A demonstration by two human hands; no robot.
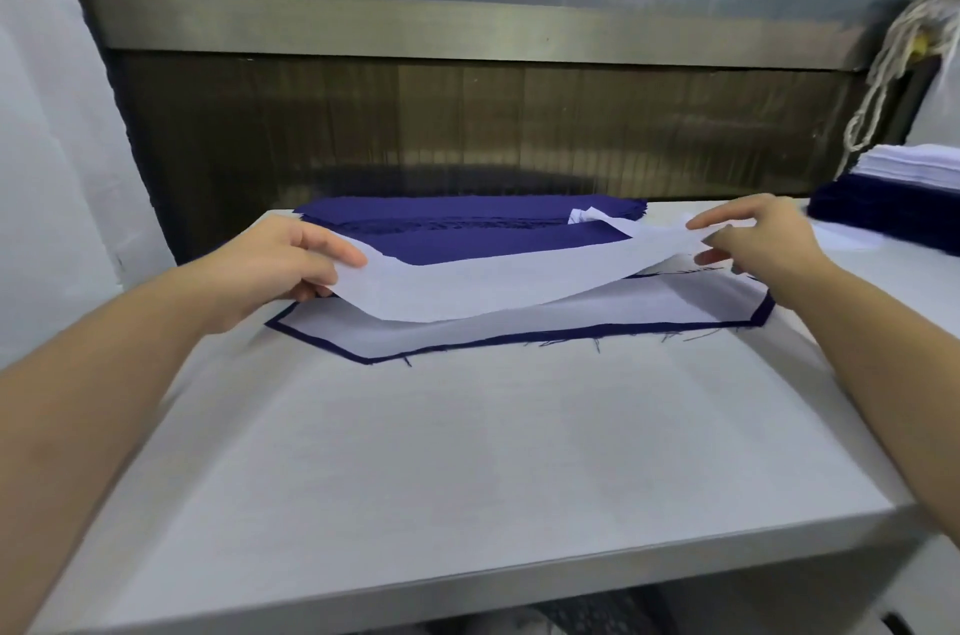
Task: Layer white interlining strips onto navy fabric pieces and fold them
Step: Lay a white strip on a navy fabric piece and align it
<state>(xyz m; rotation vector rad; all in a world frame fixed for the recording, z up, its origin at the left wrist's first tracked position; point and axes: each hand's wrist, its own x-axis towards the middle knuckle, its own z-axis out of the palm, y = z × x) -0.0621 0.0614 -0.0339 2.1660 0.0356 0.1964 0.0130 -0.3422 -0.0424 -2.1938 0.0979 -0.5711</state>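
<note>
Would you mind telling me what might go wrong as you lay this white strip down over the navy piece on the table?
1. The white strip is held only at its ends by the left hand and right hand, and it sags in the middle. It may land creased or skewed on the navy piece below.
2. Loose threads stick out along that piece's front edge and might get caught in a fold.

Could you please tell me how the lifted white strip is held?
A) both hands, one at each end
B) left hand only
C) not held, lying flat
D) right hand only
A: the left hand pinches one end of the strip and the right hand the other, above the navy piece.
</note>
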